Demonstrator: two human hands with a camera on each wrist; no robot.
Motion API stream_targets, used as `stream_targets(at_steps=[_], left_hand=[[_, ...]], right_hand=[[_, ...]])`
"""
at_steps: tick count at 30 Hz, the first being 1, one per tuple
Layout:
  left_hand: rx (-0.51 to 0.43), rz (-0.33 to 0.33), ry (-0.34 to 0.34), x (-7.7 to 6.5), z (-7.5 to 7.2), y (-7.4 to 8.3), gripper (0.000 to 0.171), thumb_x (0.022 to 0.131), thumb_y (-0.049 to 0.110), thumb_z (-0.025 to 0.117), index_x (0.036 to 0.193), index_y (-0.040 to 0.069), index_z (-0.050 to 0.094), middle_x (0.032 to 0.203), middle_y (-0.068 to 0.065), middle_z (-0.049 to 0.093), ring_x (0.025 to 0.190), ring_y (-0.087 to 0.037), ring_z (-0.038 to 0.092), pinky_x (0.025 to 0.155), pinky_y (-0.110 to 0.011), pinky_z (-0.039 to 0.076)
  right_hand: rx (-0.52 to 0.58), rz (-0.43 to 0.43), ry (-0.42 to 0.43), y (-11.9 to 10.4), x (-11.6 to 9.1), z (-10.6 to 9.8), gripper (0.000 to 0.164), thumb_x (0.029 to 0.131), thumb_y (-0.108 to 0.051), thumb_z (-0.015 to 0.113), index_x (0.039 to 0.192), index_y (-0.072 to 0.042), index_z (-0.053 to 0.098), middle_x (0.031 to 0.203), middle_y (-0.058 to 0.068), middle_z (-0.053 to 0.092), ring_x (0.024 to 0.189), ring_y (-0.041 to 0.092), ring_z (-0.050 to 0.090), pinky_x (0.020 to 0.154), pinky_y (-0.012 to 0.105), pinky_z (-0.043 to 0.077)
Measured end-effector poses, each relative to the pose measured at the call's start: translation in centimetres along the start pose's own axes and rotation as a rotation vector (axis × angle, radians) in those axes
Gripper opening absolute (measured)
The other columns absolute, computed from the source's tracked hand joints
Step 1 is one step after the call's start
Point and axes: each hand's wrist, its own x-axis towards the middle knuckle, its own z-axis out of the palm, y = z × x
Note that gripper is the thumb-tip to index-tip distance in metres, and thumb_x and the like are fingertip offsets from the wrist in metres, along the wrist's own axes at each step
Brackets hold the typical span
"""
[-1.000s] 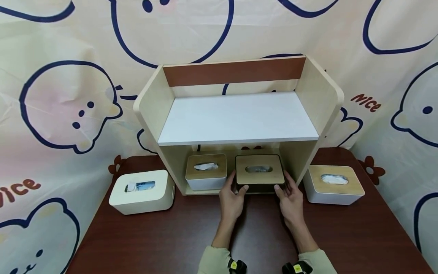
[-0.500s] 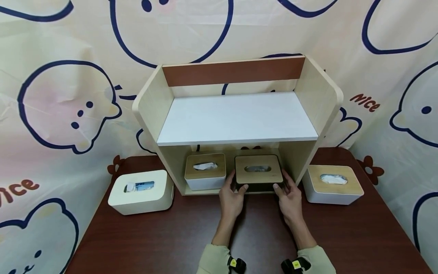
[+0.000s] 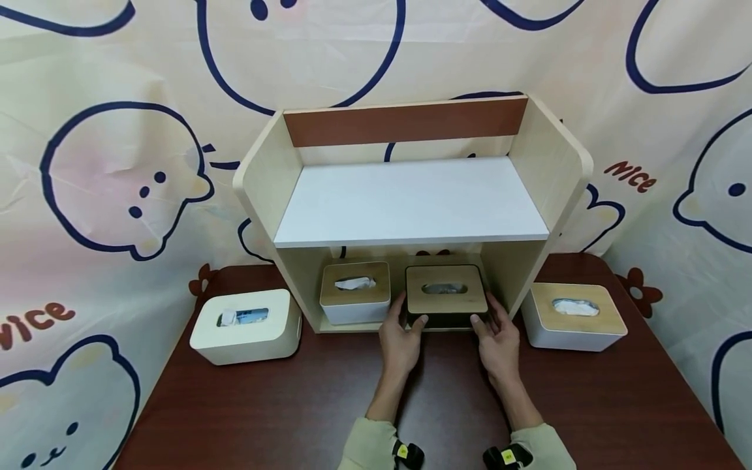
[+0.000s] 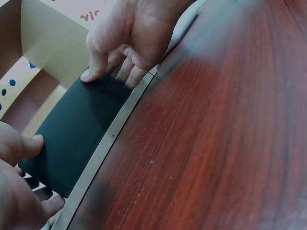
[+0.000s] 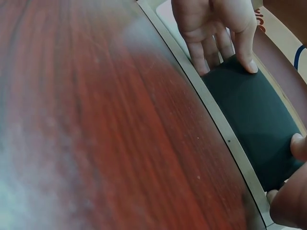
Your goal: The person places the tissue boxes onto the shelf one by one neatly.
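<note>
In the head view, a black tissue box (image 3: 444, 302) with a wooden lid stands in the lower compartment of the shelf unit (image 3: 411, 202), at its front edge. My left hand (image 3: 401, 341) grips its left front corner, thumb on the front face and fingers along the side. On the opposite corner, my right hand (image 3: 499, 339) holds it the same way. Both wrist views show the dark front face of the tissue box (image 4: 79, 129) between the two thumbs, close over the pale shelf edge (image 5: 230, 141). Left of it sits a smaller white tissue box (image 3: 355, 297) with a wooden lid.
An all-white tissue box (image 3: 247, 326) rests on the brown table (image 3: 282, 418) left of the shelf unit. To the right stands a white tissue box (image 3: 574, 320) with a wooden lid. The unit's side panels flank the lower compartment, and a white board (image 3: 411, 199) roofs it.
</note>
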Motion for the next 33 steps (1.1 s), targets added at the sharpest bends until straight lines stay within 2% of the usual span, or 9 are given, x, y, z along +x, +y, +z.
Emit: stream_targets(at_steps=[2,6,8,10,14,16,25,29,33], left_hand=[[0.005,0.007,0.019,-0.1,0.0,0.1,0.065,0.097,0.002,0.078,0.156,0.0,0.052,0.16,-0.024,0.053,0.152,-0.04,0.048,0.117,-0.053,0.051],[0.029,0.001,0.044,-0.3,0.1,0.1,0.064,0.096,0.005,0.08,0.154,0.001,0.055,0.158,-0.023,0.055,0.15,-0.039,0.051,0.115,-0.051,0.053],[0.037,-0.008,0.049,-0.4,0.2,0.1,0.063,0.096,0.006,0.081,0.154,0.002,0.056,0.158,-0.022,0.056,0.149,-0.038,0.051,0.114,-0.05,0.054],[0.043,-0.006,0.057,-0.5,0.2,0.0,0.062,0.096,0.006,0.081,0.153,0.002,0.057,0.158,-0.023,0.056,0.148,-0.039,0.052,0.113,-0.05,0.055],[0.05,0.02,0.07,-0.5,0.1,0.0,0.06,0.096,0.005,0.08,0.152,0.0,0.058,0.157,-0.024,0.056,0.146,-0.04,0.054,0.11,-0.051,0.056],[0.052,0.025,0.072,-0.5,0.1,0.0,0.06,0.096,0.005,0.08,0.151,0.0,0.059,0.156,-0.024,0.057,0.145,-0.04,0.055,0.11,-0.051,0.057],[0.059,0.026,0.075,-0.5,-0.1,0.4,0.06,0.096,0.005,0.08,0.152,0.001,0.059,0.157,-0.023,0.057,0.145,-0.039,0.056,0.11,-0.052,0.057],[0.081,0.026,0.08,-0.6,-0.2,0.6,0.059,0.097,0.008,0.08,0.152,0.004,0.06,0.156,-0.021,0.058,0.13,-0.038,0.067,0.105,-0.051,0.06],[0.075,0.038,0.082,-0.7,-0.4,1.0,0.058,0.097,0.009,0.079,0.152,0.005,0.06,0.156,-0.02,0.058,0.123,-0.036,0.07,0.106,-0.051,0.06]], right_hand=[[-0.013,-0.006,0.018,0.0,-0.2,0.0,0.063,0.106,-0.004,0.066,0.165,-0.008,0.043,0.171,0.017,0.039,0.158,0.033,0.038,0.111,0.007,0.043],[-0.035,-0.015,0.038,0.0,-0.5,-0.2,0.063,0.105,-0.006,0.068,0.163,-0.007,0.045,0.169,0.021,0.042,0.157,0.037,0.04,0.12,0.022,0.044],[-0.039,-0.015,0.042,0.0,-0.7,-0.2,0.062,0.105,-0.007,0.069,0.163,-0.007,0.046,0.168,0.022,0.043,0.156,0.039,0.041,0.121,0.025,0.045],[-0.032,-0.016,0.045,0.0,-0.7,-0.3,0.061,0.105,-0.007,0.069,0.162,-0.006,0.047,0.167,0.022,0.044,0.155,0.04,0.042,0.118,0.021,0.046],[-0.017,-0.014,0.046,-0.1,-0.8,-0.3,0.06,0.105,-0.007,0.069,0.161,-0.005,0.048,0.166,0.022,0.045,0.154,0.039,0.044,0.106,0.006,0.046],[-0.011,-0.016,0.048,-0.2,-0.7,-0.3,0.06,0.105,-0.007,0.069,0.161,-0.005,0.048,0.166,0.023,0.045,0.153,0.04,0.045,0.103,0.003,0.046],[0.007,-0.024,0.063,-0.3,-0.7,-0.2,0.059,0.104,-0.006,0.069,0.16,-0.004,0.049,0.163,0.026,0.048,0.152,0.041,0.046,0.099,0.0,0.046],[0.015,-0.024,0.083,-0.5,-0.9,-0.2,0.058,0.104,-0.005,0.069,0.159,-0.003,0.051,0.162,0.026,0.048,0.151,0.043,0.047,0.098,0.0,0.046],[0.009,-0.05,0.114,-1.0,-1.3,-0.1,0.054,0.104,-0.004,0.069,0.155,-0.002,0.055,0.16,0.024,0.053,0.15,0.042,0.049,0.1,0.002,0.047]])
